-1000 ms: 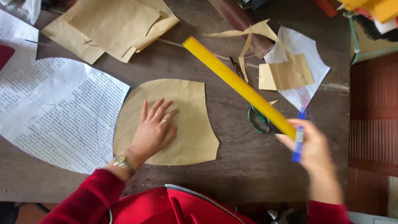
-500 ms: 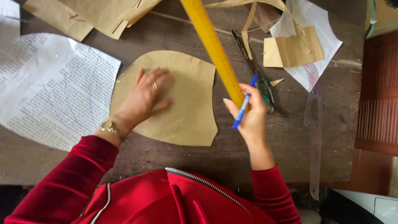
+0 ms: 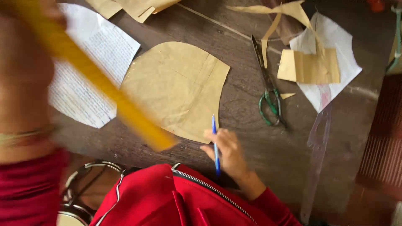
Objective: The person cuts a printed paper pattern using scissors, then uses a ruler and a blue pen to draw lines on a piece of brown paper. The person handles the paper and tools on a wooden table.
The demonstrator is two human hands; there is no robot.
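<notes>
Right-hand fingers (image 3: pixel 211 140) are being kept closed around a blue pen (image 3: pixel 215 144), the right hand (image 3: pixel 228 155) being rested on the desk (image 3: pixel 247 113) just at the lower edge of the brown paper pattern piece (image 3: pixel 178 86). The left hand (image 3: pixel 23 71) is being seen close to the camera and badly blurred; a long yellow ruler (image 3: pixel 104 90) is being held up in it, so the fingers are judged clenched on it, though the grip itself cannot be made out. The ruler is being judged stiff, light and long, best taken near the middle for control. The pattern piece is lying flat, thin and floppy, easily creased or slid, best pinned by a flat palm. Green-handled scissors (image 3: pixel 268 90) are lying to the right, a printed white sheet (image 3: pixel 90 67) to the left.
</notes>
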